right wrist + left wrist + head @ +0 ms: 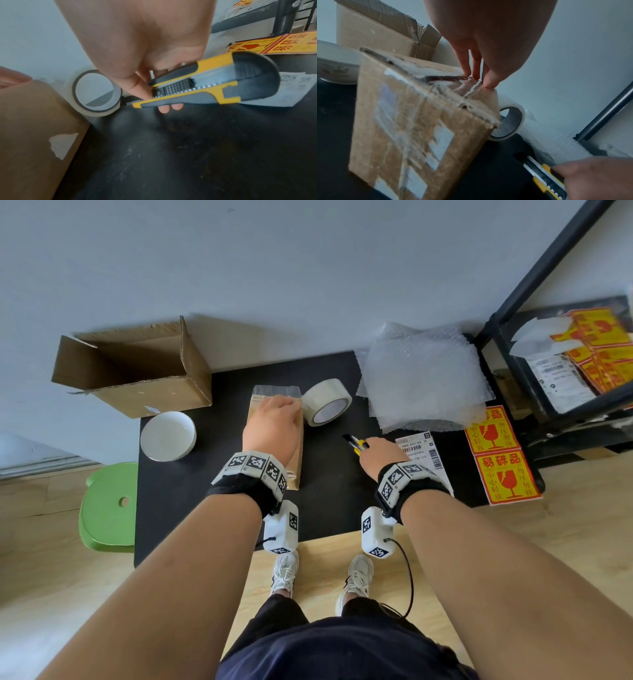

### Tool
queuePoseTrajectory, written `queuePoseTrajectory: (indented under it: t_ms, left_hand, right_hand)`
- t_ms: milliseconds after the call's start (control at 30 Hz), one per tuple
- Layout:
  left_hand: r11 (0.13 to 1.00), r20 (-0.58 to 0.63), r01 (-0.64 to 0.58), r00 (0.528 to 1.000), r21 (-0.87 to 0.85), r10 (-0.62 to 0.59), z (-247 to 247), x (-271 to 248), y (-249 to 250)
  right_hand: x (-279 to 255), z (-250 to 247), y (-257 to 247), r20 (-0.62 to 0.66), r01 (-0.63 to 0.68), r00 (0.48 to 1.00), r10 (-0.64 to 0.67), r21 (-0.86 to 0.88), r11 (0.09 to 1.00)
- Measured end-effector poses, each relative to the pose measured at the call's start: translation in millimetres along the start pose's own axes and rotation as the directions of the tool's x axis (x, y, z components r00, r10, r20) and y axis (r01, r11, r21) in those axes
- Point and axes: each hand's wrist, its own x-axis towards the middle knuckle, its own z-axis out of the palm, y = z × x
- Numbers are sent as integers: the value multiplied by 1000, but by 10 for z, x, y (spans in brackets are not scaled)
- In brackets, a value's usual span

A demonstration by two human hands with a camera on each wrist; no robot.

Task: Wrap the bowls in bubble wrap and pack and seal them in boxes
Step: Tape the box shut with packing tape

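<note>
Two hands busy: left flat, fingers straight, pinning tape on box mid-surface for the seal; right clenched round knife, probably to cut. Bowl left, unwrapped.

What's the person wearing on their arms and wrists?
Bare forearms, no sleeves. Each wrist has a black strap with a ring of white blocks printed with black square codes: left wristband, right wristband. A white camera box hangs under each; a black cable trails from the right.
</note>
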Motion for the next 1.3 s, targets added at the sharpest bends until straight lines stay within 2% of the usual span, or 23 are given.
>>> queuePoseTrajectory:
  t_ms: [67, 200, 300, 400, 600, 667, 733, 800, 867, 933, 1000, 1100, 1300]
  left_hand:
    - [1000, -4, -2, 1000, -3, 2, 12, 5, -18]
    - [1000, -24, -6, 1000, -15, 6, 35, 3, -28]
    - [1000, -33, 0, 999, -24, -1, 46, 3, -37]
    - [1000, -26, 3, 1000, -18, -4, 47, 11, -41]
    - [1000, -25, 20, 999, -21, -20, 42, 18, -41]
    - [1000, -13, 19, 1000, -18, -19, 24, 18, -34]
    - [1000, -7, 19, 1000, -16, -19, 6, 7, -17]
    - [1000, -5, 26, 1000, -13, -26, -16, -5, 14]
    - [999, 9, 38, 999, -6, -38, -49, -8, 60]
    - [998, 36, 55, 998, 28, -56, -88, -5, 100]
    - [996, 53, 54, 997, 69, -58, -111, -7, 111]
    - [996, 52, 58, 997, 62, -61, -105, -13, 92]
    - [997, 34, 68, 997, 41, -70, -111, 10, 107]
  right_hand:
    - [19, 37, 11, -41, 9, 999, -10, -31, 999]
    - [-7, 47, 7, -214, -27, 977, 5, -98, 995]
    - [-9, 61, -27, -207, -19, 978, -36, -255, 967]
    - [-5, 96, -52, -194, 21, 977, -91, -339, 940]
    - [-3, 94, -75, -130, 42, 989, -76, -245, 969]
    - [-22, 2, -121, -163, 68, 982, -99, -184, 980]
    - [-44, -145, -223, -298, 129, 944, -140, -58, 990]
    - [-25, -309, -365, -473, 243, 856, -206, 17, 970]
    - [44, -460, -528, -544, 366, 775, -322, -28, 930]
    - [148, -570, -679, -467, 463, 752, -465, -128, 877]
    - [248, -633, -779, -313, 498, 773, -552, -240, 833]
    - [327, -644, -811, -148, 447, 842, -520, -349, 823]
    - [292, -617, -801, -112, 380, 894, -435, -326, 866]
